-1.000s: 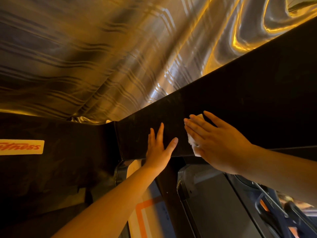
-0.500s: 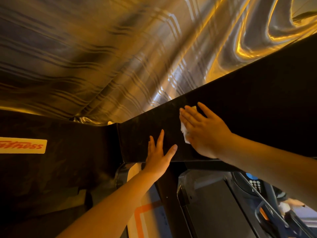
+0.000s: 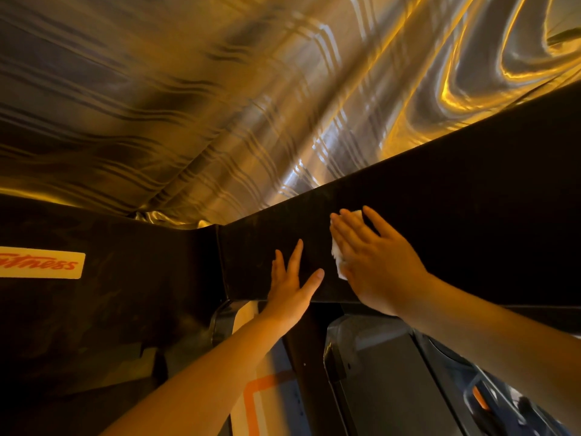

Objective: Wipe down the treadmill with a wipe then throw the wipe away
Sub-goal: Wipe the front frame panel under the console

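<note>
The only writing that can be read is on one pale rectangular label well to the left of the left fingers: red slanted letters spelling "itness", the start of the word cut off by the frame edge. It sits on a dark panel that meets, at a corner, the long black panel of the treadmill on which both hands work. Two hands are in view and one wipe. The left hand lies flat against the black panel, its fingers straight and spread wide, thumb angled out to the right, holding nothing. Just to the right of it, apart from it, the right hand presses the white wipe against the same panel with straight, nearly closed fingers; the wipe is mostly hidden under the palm, with a crumpled strip showing beside the little-finger edge and a small white corner showing past the fingertips. Above the fingers, past the upper edge of the panel, a shiny metallic surface with rippled stripes reflects warm orange light. Below the wrists, one grey moulded part of the machine runs down to the right, and under the left forearm a pale floor patch shows one orange outlined rectangle. At the lower right edge are blurred dark shapes with a small orange spot; what they are cannot be told.
</note>
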`<move>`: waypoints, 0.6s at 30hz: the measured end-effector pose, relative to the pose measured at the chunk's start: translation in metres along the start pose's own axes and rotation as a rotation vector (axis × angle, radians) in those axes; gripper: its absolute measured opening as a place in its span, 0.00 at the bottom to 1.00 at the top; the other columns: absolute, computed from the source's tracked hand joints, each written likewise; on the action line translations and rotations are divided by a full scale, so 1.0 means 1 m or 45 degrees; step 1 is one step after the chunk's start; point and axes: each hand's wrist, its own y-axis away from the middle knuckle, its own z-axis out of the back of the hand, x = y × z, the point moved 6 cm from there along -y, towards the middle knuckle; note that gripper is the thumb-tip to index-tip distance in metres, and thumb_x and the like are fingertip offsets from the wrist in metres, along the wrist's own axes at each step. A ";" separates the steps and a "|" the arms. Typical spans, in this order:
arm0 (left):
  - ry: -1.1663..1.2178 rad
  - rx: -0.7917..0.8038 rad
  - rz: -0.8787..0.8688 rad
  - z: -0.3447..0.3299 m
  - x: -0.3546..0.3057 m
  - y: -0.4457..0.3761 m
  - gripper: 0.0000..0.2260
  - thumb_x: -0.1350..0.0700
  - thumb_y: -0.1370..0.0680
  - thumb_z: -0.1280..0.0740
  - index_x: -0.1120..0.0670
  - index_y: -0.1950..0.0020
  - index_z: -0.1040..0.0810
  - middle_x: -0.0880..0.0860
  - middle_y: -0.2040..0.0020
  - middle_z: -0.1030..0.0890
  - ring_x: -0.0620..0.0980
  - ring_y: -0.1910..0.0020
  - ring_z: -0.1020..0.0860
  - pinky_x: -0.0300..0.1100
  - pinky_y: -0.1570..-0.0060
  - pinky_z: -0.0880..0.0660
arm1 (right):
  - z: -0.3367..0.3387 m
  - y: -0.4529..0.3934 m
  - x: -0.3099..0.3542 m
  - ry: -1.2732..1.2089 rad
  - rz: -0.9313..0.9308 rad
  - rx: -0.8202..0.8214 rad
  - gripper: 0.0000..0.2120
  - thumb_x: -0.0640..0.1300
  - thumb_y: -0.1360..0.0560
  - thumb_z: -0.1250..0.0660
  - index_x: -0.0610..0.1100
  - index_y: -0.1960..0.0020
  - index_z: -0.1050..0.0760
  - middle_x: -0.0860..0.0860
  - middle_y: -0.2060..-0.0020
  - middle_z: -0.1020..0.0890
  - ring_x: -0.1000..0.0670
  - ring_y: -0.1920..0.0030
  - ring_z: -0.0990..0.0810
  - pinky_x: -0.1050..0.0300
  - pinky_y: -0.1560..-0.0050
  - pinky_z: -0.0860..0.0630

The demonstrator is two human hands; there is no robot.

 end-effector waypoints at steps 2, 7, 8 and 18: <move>-0.012 -0.044 -0.023 -0.001 0.002 -0.002 0.35 0.31 0.29 0.44 0.30 0.26 0.57 0.49 0.20 0.66 0.54 0.21 0.65 0.63 0.25 0.54 | 0.000 -0.005 -0.001 -0.006 -0.004 -0.018 0.32 0.56 0.16 0.57 0.40 0.22 0.67 0.40 0.22 0.66 0.41 0.22 0.68 0.41 0.25 0.67; -0.026 -0.058 -0.049 -0.001 0.003 -0.002 0.33 0.31 0.28 0.44 0.29 0.28 0.58 0.50 0.19 0.65 0.55 0.21 0.65 0.63 0.25 0.53 | 0.002 -0.048 -0.005 0.030 -0.023 0.026 0.33 0.57 0.16 0.55 0.42 0.20 0.65 0.42 0.21 0.64 0.42 0.22 0.67 0.40 0.25 0.67; -0.031 -0.055 -0.048 -0.001 0.002 -0.001 0.33 0.31 0.29 0.44 0.29 0.28 0.58 0.50 0.19 0.65 0.54 0.21 0.65 0.63 0.25 0.53 | 0.003 -0.056 -0.007 0.040 -0.028 0.032 0.33 0.57 0.16 0.55 0.42 0.20 0.64 0.43 0.21 0.64 0.43 0.22 0.67 0.40 0.25 0.68; -0.037 -0.053 -0.066 -0.001 0.005 -0.002 0.33 0.27 0.29 0.44 0.27 0.29 0.58 0.49 0.19 0.64 0.53 0.21 0.64 0.64 0.24 0.52 | 0.008 -0.072 -0.038 0.101 -0.143 -0.014 0.33 0.59 0.17 0.56 0.43 0.19 0.63 0.43 0.20 0.62 0.42 0.21 0.66 0.39 0.25 0.68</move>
